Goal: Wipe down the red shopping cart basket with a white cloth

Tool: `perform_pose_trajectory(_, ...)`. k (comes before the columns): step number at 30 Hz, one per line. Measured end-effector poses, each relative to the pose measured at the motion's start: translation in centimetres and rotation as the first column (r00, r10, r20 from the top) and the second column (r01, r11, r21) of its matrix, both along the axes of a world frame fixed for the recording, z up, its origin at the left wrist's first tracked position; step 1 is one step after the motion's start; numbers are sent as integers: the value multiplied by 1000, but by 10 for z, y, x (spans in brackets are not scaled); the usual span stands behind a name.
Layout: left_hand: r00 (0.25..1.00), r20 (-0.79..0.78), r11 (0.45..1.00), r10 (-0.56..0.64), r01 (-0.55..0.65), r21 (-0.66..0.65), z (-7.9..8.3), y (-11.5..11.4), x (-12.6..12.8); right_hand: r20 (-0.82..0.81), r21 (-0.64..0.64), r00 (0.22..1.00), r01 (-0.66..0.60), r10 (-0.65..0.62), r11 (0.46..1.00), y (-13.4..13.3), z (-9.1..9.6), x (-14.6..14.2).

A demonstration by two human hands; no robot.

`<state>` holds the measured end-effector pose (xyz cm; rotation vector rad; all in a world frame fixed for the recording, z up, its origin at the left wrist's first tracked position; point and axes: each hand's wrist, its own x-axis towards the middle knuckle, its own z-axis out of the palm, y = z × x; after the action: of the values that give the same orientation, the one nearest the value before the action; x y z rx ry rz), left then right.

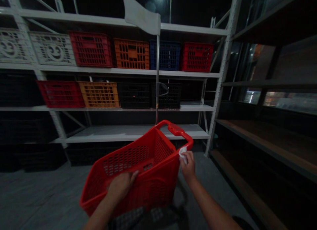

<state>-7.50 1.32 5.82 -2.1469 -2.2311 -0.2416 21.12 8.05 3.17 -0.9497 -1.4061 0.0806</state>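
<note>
A red plastic shopping cart stands before me, its handle toward the back right. Over the cart's near side rim lies my left hand, thumb stretched along the edge and the other fingers curled over it, partly hidden. My right hand is closed on a crumpled white wipe, pressed against the rim where the handle joins the basket. Perforated walls show inside the cart, and I see nothing loose in the visible part of it.
White metal shelving behind the cart bears red, orange, blue, black and white crates, among them an orange crate. A pole with a white flag rises behind the handle. Dark shelves flank the grey floor on the right.
</note>
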Motion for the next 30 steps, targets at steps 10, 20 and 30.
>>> perform_pose_trajectory(10,994,46,988,-96,89,129,18,51,106,-88,-9,986,140,-140,990,-6,1,-12)
perform_pose_trajectory(20,996,10,987,-84,82,141,15,46,99,20,47,999,-38,38,998,-17,-13,-41)
perform_pose_trajectory(30,996,22,988,-87,84,128,14,45,103,59,42,998,-23,20,999,-20,-9,-47)
